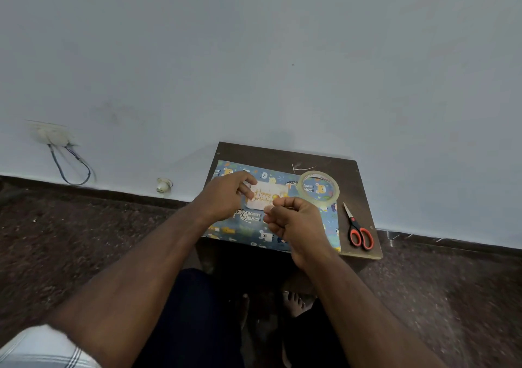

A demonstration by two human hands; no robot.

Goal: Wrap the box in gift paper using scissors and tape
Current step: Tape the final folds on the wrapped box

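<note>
I am looking down at a small dark table pushed against a pale wall. The box, already covered in blue animal-print gift paper, is lying flat on the table and taking up most of its left and middle part, with its near edge reaching the table's front edge.

A small white card reading "Happy Birthday" in gold is sitting on top of the box. My left hand is pinching the card's left end, fingers curled over it. My right hand is hovering over the card's lower right corner with its fingers curled in; the thumb and forefinger are meeting at the card's edge, but I cannot tell whether they are gripping the card, a bit of tape, or nothing.

The roll of clear tape is resting flat on the box's far right corner, just beyond my right hand. The scissors, with red and black handles, are lying closed on the bare table just to the right of the box, blades pointing away from me.

A wall socket with a looping cable is showing low on the wall, well to the left.
</note>
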